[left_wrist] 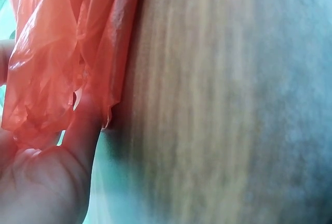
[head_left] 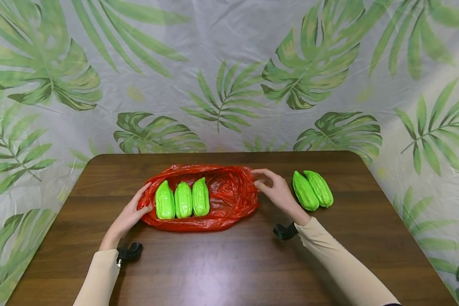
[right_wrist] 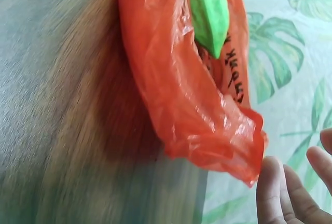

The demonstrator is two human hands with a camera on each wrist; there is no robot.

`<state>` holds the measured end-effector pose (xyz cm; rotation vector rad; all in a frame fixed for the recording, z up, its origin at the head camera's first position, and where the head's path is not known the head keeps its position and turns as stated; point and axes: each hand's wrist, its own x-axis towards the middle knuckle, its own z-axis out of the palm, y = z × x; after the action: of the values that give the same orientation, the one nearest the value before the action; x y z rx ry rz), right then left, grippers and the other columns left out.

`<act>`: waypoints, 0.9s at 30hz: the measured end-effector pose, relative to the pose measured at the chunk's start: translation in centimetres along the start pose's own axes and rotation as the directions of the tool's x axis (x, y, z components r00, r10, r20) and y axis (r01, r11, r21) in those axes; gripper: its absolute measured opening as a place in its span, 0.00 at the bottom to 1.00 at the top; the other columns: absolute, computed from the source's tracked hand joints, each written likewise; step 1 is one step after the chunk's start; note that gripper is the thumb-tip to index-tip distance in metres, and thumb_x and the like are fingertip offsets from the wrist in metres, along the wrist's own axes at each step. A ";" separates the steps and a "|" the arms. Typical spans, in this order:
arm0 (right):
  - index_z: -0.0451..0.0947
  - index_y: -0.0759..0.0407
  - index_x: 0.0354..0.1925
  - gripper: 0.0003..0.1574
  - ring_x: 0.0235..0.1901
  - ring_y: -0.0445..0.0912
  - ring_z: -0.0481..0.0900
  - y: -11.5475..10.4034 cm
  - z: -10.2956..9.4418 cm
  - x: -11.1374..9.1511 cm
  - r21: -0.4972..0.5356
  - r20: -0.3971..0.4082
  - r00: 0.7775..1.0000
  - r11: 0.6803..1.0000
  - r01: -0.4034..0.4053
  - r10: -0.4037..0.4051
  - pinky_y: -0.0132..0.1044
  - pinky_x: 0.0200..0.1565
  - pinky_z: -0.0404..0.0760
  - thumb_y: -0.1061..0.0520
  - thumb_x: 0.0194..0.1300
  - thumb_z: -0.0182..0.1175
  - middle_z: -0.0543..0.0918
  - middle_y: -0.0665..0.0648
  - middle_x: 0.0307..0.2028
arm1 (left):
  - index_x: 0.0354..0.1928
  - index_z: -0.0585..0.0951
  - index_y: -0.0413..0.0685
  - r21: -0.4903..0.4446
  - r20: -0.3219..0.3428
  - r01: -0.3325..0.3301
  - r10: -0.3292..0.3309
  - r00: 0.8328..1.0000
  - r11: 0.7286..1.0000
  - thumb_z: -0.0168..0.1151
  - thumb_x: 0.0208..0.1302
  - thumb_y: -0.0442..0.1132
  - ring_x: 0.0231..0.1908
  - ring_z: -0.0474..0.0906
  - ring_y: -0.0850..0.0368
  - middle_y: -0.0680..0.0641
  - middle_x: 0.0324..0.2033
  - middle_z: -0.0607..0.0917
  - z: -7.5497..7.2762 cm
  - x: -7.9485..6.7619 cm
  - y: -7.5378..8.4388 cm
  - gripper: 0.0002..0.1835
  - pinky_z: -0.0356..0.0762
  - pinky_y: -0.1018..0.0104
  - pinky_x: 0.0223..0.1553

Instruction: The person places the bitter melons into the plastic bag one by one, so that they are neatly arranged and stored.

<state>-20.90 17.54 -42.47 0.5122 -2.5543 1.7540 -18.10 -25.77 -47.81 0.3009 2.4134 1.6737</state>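
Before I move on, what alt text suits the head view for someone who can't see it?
An open red bag holding three green gourd-like pieces lies on a wood-grain table. A person's left fingers touch the bag's left end, right fingers are at its right; two more pieces lie farther right.

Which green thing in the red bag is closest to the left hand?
The leftmost green thing in the red bag; the middle one and right one lie farther from the left hand.

Hands [head_left: 128, 214] [head_left: 277, 191] flank a red bag [head_left: 202, 224] holding green gourds [head_left: 183, 199].
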 end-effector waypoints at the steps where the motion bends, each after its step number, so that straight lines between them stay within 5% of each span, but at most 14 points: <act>1: 0.74 0.66 0.57 0.20 0.42 0.57 0.81 0.1 -0.1 0.0 -0.001 0.000 1.000 1.000 0.001 -0.001 0.55 0.43 0.79 0.64 0.66 0.58 0.80 0.67 0.50 | 0.75 0.44 0.44 0.000 0.000 0.000 0.000 1.000 1.000 0.51 0.66 0.28 0.67 0.48 0.31 0.30 0.71 0.45 0.0 0.0 0.0 0.40 0.50 0.35 0.62; 9: 0.73 0.68 0.58 0.21 0.45 0.60 0.79 0.7 -1.3 -0.5 0.020 -0.006 1.000 1.000 0.000 0.001 0.53 0.43 0.79 0.63 0.68 0.57 0.76 0.68 0.54 | 0.75 0.44 0.43 0.000 -0.002 0.001 -0.001 1.000 1.000 0.51 0.66 0.29 0.67 0.47 0.30 0.30 0.70 0.46 -0.1 0.0 -0.1 0.40 0.49 0.35 0.62; 16: 0.73 0.68 0.57 0.20 0.43 0.52 0.79 1.1 -2.1 -0.7 0.044 -0.029 1.000 0.999 0.001 0.000 0.46 0.43 0.81 0.64 0.68 0.56 0.77 0.67 0.53 | 0.75 0.44 0.44 -0.004 -0.001 0.004 -0.004 1.000 1.000 0.51 0.66 0.29 0.67 0.46 0.30 0.30 0.70 0.46 -0.1 0.0 -0.2 0.40 0.49 0.34 0.62; 20: 0.72 0.71 0.57 0.21 0.47 0.61 0.77 1.5 -2.7 -0.9 0.058 -0.040 0.999 0.998 0.015 -0.013 0.38 0.43 0.80 0.67 0.67 0.56 0.76 0.68 0.53 | 0.75 0.44 0.43 -0.006 -0.001 0.004 -0.004 1.000 1.000 0.51 0.66 0.29 0.67 0.46 0.30 0.30 0.70 0.46 -0.1 0.0 -0.2 0.40 0.49 0.34 0.62; 27: 0.73 0.70 0.57 0.21 0.49 0.60 0.77 1.5 -4.0 -1.7 -0.025 -0.079 0.997 1.000 0.017 -0.019 0.28 0.45 0.75 0.66 0.66 0.57 0.75 0.71 0.54 | 0.75 0.44 0.43 -0.011 -0.001 0.000 0.000 1.000 1.000 0.51 0.66 0.29 0.67 0.46 0.30 0.30 0.70 0.46 -0.1 0.0 -0.2 0.40 0.49 0.34 0.62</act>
<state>-20.43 22.14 -42.60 0.4539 -2.5065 1.6993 -18.10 -25.94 -48.00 0.2978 2.4044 1.6865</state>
